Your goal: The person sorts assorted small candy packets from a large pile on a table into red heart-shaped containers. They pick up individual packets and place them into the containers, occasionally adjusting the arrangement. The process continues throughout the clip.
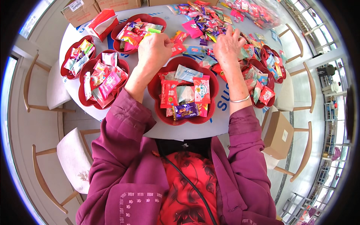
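Note:
My left hand point(157, 47) is held with bent fingers at the right edge of a red flower-shaped bowl point(114, 36) of wrapped candies; whether it holds anything cannot be told. My right hand point(229, 45) reaches over the loose pile of wrapped candies point(211, 24), its fingers spread over the pile's near side, their tips partly hidden. Between my forearms, close to the table's near edge, stands another red flower-shaped bowl point(184, 122) with candies in it, a purple-wrapped toffee point(186, 111) and a pale blue packet point(188, 73) among them.
More red bowls of candies stand left point(81, 90) and right point(271, 98). A red-and-white bag point(102, 24) lies at the back left, before cardboard boxes point(80, 12). A clear plastic bag of candies point(257, 12) is at the back right. Chairs surround the table point(180, 133); one holds a carton point(277, 135).

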`<state>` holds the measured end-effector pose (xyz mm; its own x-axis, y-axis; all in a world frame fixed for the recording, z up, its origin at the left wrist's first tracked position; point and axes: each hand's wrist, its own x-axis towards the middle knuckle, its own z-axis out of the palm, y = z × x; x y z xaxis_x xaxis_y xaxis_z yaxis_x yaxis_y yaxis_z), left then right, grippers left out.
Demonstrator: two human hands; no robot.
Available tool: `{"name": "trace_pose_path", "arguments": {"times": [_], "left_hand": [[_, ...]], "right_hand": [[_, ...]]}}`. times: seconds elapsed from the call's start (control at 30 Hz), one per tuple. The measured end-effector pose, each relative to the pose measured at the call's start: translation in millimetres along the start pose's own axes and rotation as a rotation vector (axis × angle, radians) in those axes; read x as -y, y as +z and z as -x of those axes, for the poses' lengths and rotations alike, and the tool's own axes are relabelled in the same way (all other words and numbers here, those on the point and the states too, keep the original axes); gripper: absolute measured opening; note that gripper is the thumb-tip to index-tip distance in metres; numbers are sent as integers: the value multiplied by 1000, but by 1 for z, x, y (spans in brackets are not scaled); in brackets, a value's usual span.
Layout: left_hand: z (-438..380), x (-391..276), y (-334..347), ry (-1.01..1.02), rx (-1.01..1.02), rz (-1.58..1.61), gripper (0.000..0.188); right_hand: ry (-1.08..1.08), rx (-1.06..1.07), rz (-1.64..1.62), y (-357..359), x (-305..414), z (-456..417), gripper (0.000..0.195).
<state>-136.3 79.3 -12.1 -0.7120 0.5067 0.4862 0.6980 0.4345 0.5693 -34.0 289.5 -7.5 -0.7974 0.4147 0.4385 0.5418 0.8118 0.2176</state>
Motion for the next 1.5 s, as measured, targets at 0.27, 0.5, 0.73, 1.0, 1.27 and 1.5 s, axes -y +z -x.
{"name": "trace_pose_path", "arguments": {"times": [0.27,0.5,0.73,1.0,1.27,1.5], "left_hand": [[0,-2,-1,-32,39,-5,15],[0,1,1,-53,58,-7,16],[0,1,5,-28,62,68,16],[1,-5,0,-73,161,57,17],[1,-2,0,-49,169,6,17],[3,4,6,37,97,-4,18]], "right_hand": [[-39,-123,-21,16,-4,-3,12],[-58,-370,-186,30,-14,-9,8],[-101,-288,-625,22,-22,-13,9],[-39,-78,-701,-10,-27,0,8],[-222,198,-843,-22,-32,4,6],[-243,67,-843,-12,-8,7,23]]}}
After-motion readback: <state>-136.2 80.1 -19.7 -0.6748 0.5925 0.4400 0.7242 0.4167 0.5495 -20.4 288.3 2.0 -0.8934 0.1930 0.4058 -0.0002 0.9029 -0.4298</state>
